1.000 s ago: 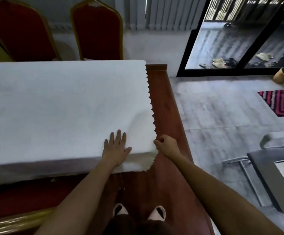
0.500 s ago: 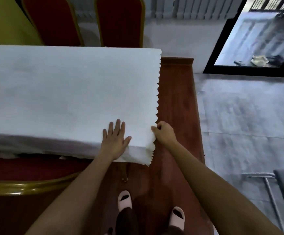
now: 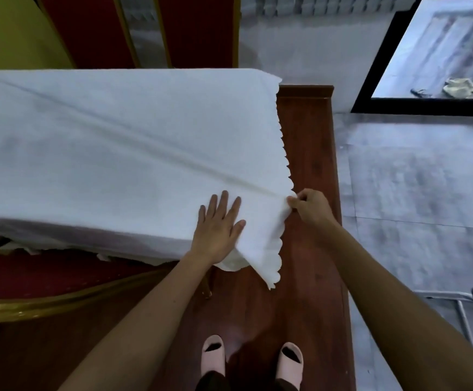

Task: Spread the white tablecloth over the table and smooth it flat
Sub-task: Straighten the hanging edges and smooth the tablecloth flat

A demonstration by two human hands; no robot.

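A white tablecloth [image 3: 111,153] with a scalloped right edge covers the table, which is hidden beneath it. My left hand [image 3: 219,224] lies flat, fingers straight, on the cloth near the table's front right corner. My right hand [image 3: 310,207] pinches the scalloped edge just right of that corner and pulls it taut. A long crease runs diagonally across the cloth from the far left to the pinched point. The cloth's corner hangs down below my left hand.
A red chair with a gold frame [image 3: 46,303] stands at the near left, partly under the table. Two red chairs [image 3: 201,29] stand behind the table. A raised wooden platform [image 3: 308,249] is underfoot; grey floor [image 3: 413,193] lies lower on the right.
My right hand has drawn the cloth's edge outward, and a taut diagonal crease has formed. The hanging corner has dropped lower. My left hand stays pressed flat near the corner.
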